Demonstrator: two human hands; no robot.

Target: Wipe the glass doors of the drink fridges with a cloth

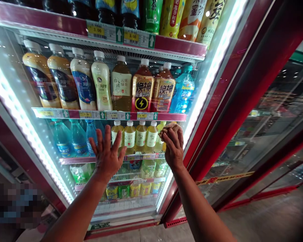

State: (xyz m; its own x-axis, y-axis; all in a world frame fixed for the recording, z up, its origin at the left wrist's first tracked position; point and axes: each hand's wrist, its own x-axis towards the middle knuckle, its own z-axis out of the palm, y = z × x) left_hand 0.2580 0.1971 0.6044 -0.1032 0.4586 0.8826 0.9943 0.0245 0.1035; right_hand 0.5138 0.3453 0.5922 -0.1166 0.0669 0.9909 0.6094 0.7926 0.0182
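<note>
My left hand (pixel 106 153) is raised before a lit drinks fridge, its fingers spread and nothing in it. It appears to lie flat against the glass door, though contact is hard to confirm. My right hand (pixel 174 148) is bent over a crumpled brownish cloth (pixel 173 127), held up near the right side of the door. Beyond the hands, small pale-labelled tea bottles (pixel 129 137) stand in a row on a shelf. Blue bottles (pixel 77 139) are left of them, partly hidden by my left hand.
Larger bottles (pixel 121 84) line the shelf above, over a price-tag strip (pixel 111 115). Lower wire shelves hold cartons (pixel 135 190). Bright light strips (pixel 221 50) run down both sides. A red door frame (pixel 242 124) and a second glass-fronted fridge are on the right. Grey floor (pixel 265 222) shows below.
</note>
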